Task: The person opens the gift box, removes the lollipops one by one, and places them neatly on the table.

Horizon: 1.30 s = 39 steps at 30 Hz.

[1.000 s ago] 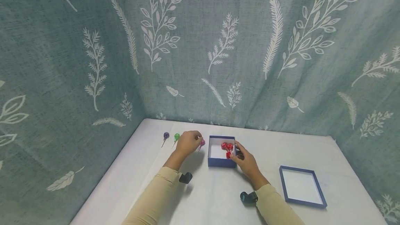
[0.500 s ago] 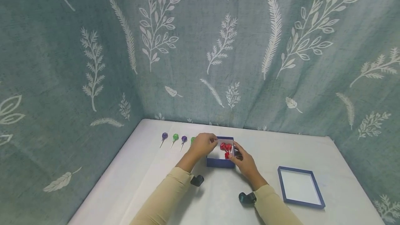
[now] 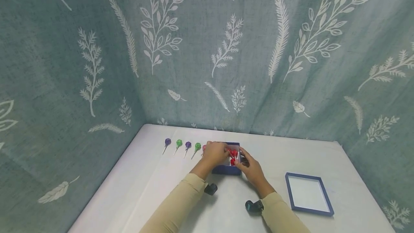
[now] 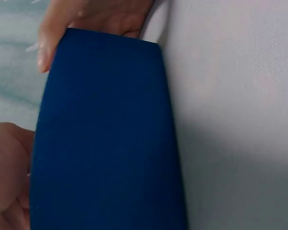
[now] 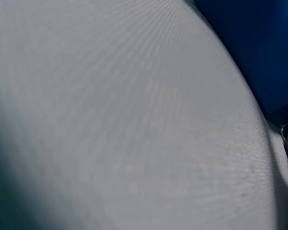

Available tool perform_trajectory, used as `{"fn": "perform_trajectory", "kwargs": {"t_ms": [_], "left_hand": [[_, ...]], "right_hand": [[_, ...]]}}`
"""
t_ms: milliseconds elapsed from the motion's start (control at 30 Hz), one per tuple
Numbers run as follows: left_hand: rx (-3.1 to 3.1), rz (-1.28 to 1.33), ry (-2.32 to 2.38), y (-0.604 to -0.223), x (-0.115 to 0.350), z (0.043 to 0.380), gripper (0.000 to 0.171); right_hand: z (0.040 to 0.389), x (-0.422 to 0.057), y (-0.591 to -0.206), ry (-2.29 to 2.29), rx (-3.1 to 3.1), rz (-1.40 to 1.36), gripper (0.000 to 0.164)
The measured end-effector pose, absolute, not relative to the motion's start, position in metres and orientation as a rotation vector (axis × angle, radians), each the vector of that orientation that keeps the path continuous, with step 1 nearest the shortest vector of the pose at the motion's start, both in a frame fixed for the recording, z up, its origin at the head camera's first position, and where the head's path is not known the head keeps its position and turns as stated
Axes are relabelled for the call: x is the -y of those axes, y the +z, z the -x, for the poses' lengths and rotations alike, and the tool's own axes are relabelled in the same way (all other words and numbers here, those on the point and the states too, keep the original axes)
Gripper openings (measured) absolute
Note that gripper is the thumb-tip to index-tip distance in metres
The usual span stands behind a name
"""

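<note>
A blue box [image 3: 226,170] with a white inside stands open-topped on the table, several red lollipops [image 3: 233,161] lying at its right side. My left hand [image 3: 214,154] reaches over the left wall into it, curled fingertips at one red lollipop; whether they pinch it is hidden. My right hand [image 3: 253,171] grips the right wall, thumb at the near corner. In the left wrist view the box's blue side [image 4: 105,129] fills the middle, the right hand [image 4: 98,19] at its top end. The right wrist view catches only a box corner [image 5: 259,43] and a fingertip.
Left of the box runs a row: a purple lollipop [image 3: 167,142], a green one [image 3: 179,142], another purple [image 3: 188,144], another green [image 3: 197,146], and a pink one [image 3: 204,148] partly behind the hand. A blue-rimmed lid [image 3: 309,210] lies at right. Patterned curtain [image 3: 194,64] surrounds the table.
My left hand has moved right, from beside the pink lollipop, over the box wall to the red lollipops. The right hand keeps its grip on the box. The head view has shifted slightly.
</note>
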State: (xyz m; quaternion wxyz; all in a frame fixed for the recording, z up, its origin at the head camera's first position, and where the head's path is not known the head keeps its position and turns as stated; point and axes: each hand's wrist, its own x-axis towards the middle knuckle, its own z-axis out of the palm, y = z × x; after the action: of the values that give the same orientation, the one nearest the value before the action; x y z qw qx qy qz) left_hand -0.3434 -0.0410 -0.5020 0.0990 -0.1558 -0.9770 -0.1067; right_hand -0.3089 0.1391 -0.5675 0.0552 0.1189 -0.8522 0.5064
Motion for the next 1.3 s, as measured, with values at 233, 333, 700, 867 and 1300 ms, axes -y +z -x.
{"fn": "perform_trajectory", "kwargs": {"t_ms": [233,333,700,867,1300], "left_hand": [[2.935,0.49,-0.075,-0.503,0.033,0.343,0.015],[2.966,0.484,-0.022,-0.501,0.031,0.344,0.012],[2.974,0.421,0.125,-0.506,0.021,0.353,0.013],[2.942,0.365,0.101,-0.51,0.018,0.355,0.012],[2.889,0.31,-0.286,-0.505,0.019,0.353,0.017]], "right_hand": [[0.306,-0.138,-0.569,1.553,2.567,-0.368,0.067],[0.308,-0.137,-0.569,1.557,2.573,-0.365,0.065],[0.309,-0.138,-0.57,1.551,2.578,-0.378,0.065],[0.309,-0.137,-0.569,1.551,2.57,-0.382,0.066],[0.311,-0.14,-0.574,1.508,2.554,-0.396,0.068]]}}
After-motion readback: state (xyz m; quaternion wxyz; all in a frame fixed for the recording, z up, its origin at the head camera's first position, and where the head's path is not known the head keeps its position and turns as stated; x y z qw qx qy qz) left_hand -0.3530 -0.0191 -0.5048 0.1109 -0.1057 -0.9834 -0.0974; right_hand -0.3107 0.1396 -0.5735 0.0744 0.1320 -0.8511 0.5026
